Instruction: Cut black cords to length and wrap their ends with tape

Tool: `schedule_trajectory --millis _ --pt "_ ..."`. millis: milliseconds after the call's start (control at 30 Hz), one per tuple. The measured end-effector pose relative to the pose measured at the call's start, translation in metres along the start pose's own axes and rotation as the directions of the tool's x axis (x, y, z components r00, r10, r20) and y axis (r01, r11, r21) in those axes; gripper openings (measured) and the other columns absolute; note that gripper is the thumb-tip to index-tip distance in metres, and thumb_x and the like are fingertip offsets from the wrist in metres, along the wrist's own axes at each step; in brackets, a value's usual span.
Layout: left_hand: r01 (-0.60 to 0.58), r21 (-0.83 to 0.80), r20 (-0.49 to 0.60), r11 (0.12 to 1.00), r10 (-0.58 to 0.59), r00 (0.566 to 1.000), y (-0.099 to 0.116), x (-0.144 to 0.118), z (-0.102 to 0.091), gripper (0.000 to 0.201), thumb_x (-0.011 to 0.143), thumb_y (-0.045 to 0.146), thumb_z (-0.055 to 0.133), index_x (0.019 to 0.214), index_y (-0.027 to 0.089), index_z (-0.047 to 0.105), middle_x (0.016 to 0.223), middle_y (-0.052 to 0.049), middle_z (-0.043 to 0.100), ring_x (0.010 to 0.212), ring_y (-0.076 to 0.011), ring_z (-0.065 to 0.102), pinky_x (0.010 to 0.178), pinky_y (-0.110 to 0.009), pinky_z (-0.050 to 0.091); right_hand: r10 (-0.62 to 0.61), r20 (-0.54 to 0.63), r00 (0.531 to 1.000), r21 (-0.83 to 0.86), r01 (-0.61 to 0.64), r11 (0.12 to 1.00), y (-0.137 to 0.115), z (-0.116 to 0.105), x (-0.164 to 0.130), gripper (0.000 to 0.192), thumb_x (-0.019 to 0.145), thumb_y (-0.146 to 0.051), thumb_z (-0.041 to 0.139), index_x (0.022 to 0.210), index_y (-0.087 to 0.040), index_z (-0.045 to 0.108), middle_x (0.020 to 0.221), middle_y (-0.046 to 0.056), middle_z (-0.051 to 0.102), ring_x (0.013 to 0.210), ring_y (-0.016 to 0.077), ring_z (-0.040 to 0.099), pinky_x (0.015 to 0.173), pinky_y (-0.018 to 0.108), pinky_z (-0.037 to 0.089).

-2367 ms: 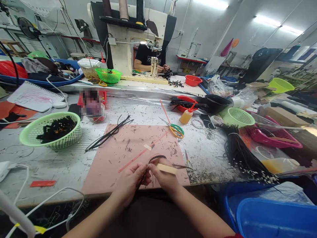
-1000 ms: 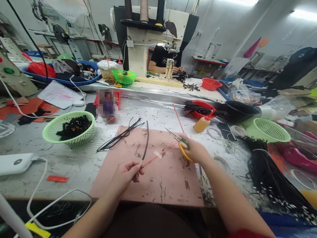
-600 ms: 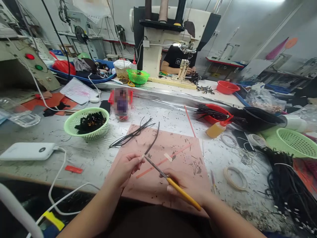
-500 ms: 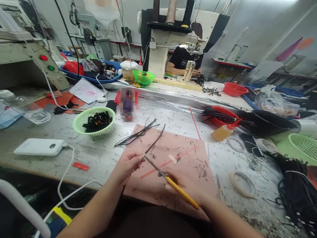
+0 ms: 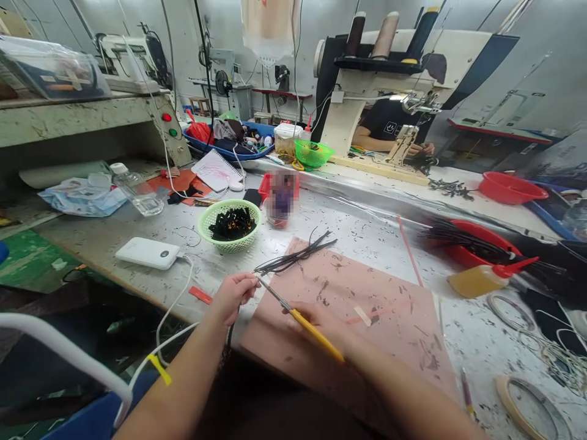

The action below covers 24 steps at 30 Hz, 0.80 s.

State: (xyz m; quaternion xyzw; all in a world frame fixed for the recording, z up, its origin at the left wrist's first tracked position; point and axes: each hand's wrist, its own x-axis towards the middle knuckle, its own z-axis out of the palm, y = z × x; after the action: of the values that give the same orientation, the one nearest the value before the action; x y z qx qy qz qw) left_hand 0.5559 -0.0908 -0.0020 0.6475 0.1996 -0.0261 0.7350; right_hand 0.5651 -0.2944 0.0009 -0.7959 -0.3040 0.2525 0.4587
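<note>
My left hand is closed in a pinch on a thin black cord, part of which hangs below my fingers. In my right hand is a yellow-handled tool with a slim metal front end. Its tip meets my left fingertips; whether it grips the cord there I cannot tell. Just beyond the fingertips, a loose bunch of black cords lies partly on the pink mat. Both hands are over the mat's left side.
A pale green basket of black pieces and a white power bank stand left. A yellow-liquid bottle, red bowl of black cords and tape roll are right. A sewing machine stands behind, with a person beyond.
The view has swung left. My hands and the tool have shifted left over the table, closer to the cord bunch. The cord length that stuck out past the tool tip is no longer distinct.
</note>
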Motion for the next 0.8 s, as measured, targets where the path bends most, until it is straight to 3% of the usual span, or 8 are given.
schedule_trajectory --millis 100,200,300,433,533,667,733,800 --pt "0.005 0.002 -0.024 1.0 -0.005 1.0 -0.004 0.0 -0.009 0.014 0.056 0.027 0.061 0.051 0.014 0.058 0.04 0.005 0.046 0.037 -0.0043 0.031 0.036 -0.019 0.017 0.013 0.019 1.0 0.001 -0.013 1.0 0.0 0.001 0.006 0.021 0.077 -0.04 0.051 0.075 -0.021 0.06 0.054 -0.003 0.045 0.052 0.0111 0.043 0.046 0.02 0.035" --pt "0.02 0.007 0.021 1.0 -0.021 1.0 -0.005 -0.007 -0.007 0.014 0.056 0.027 0.064 0.058 0.013 0.063 0.047 0.002 0.054 0.039 -0.0046 0.037 0.038 -0.019 0.025 0.057 -0.017 0.998 0.103 -0.055 0.993 0.002 0.001 0.004 0.018 0.073 -0.038 0.056 0.081 -0.021 0.059 0.058 -0.004 0.047 0.052 0.0107 0.045 0.046 0.021 0.039" --pt "0.051 -0.013 0.144 0.999 -0.049 0.988 -0.004 -0.02 0.007 0.018 0.056 0.026 0.067 0.07 0.015 0.065 0.057 0.001 0.06 0.047 -0.0084 0.049 0.048 -0.022 0.039 0.123 -0.151 0.981 0.271 -0.079 0.959 0.0 0.0 -0.001 0.036 0.066 -0.025 0.06 0.101 -0.024 0.051 0.061 -0.005 0.048 0.051 0.0106 0.047 0.048 0.023 0.043" --pt "0.043 0.008 0.226 0.999 -0.044 0.973 -0.002 -0.032 0.034 0.019 0.055 0.025 0.071 0.069 0.016 0.063 0.058 0.002 0.061 0.05 -0.0107 0.054 0.052 -0.024 0.043 0.12 -0.351 0.929 0.422 0.042 0.905 -0.008 -0.004 -0.004 0.046 0.061 -0.013 0.054 0.105 -0.024 0.046 0.067 -0.005 0.054 0.055 0.0097 0.05 0.053 0.024 0.045" --pt "-0.016 0.111 0.279 0.994 -0.016 0.96 0.0 -0.036 0.054 0.016 0.057 0.027 0.07 0.065 0.016 0.062 0.058 0.002 0.06 0.049 -0.0112 0.054 0.052 -0.025 0.044 0.073 -0.417 0.906 0.394 0.107 0.913 -0.009 -0.004 -0.008 0.045 0.061 -0.012 0.052 0.104 -0.023 0.046 0.064 -0.005 0.054 0.055 0.0099 0.051 0.053 0.023 0.044" --pt "-0.096 0.253 0.383 0.963 -0.009 0.924 -0.007 -0.038 0.073 0.017 0.061 0.032 0.066 0.067 0.017 0.063 0.058 0.0 0.06 0.05 -0.0134 0.055 0.051 -0.026 0.045 0.0 -0.491 0.871 0.234 0.132 0.963 0.006 -0.009 -0.02 0.046 0.061 -0.01 0.051 0.105 -0.023 0.048 0.062 -0.006 0.053 0.054 0.0097 0.05 0.053 0.022 0.042" --pt "-0.111 0.343 0.411 0.933 -0.042 0.911 -0.015 -0.037 0.074 0.022 0.062 0.037 0.065 0.071 0.018 0.064 0.062 -0.001 0.062 0.05 -0.0139 0.054 0.048 -0.025 0.043 0.003 -0.51 0.86 0.164 0.094 0.982 0.019 -0.027 -0.03 0.045 0.061 -0.012 0.052 0.105 -0.022 0.049 0.063 -0.005 0.052 0.054 0.0102 0.05 0.053 0.022 0.042" --pt "-0.126 0.429 0.418 0.895 -0.073 0.905 -0.023 -0.034 0.069 0.027 0.06 0.041 0.066 0.074 0.018 0.065 0.062 -0.001 0.062 0.046 -0.013 0.051 0.043 -0.023 0.04 0.077 -0.576 0.814 0.12 -0.009 0.993 0.036 -0.061 -0.046 0.043 0.062 -0.015 0.051 0.104 -0.022 0.049 0.063 -0.005 0.052 0.054 0.0106 0.049 0.053 0.023 0.042"
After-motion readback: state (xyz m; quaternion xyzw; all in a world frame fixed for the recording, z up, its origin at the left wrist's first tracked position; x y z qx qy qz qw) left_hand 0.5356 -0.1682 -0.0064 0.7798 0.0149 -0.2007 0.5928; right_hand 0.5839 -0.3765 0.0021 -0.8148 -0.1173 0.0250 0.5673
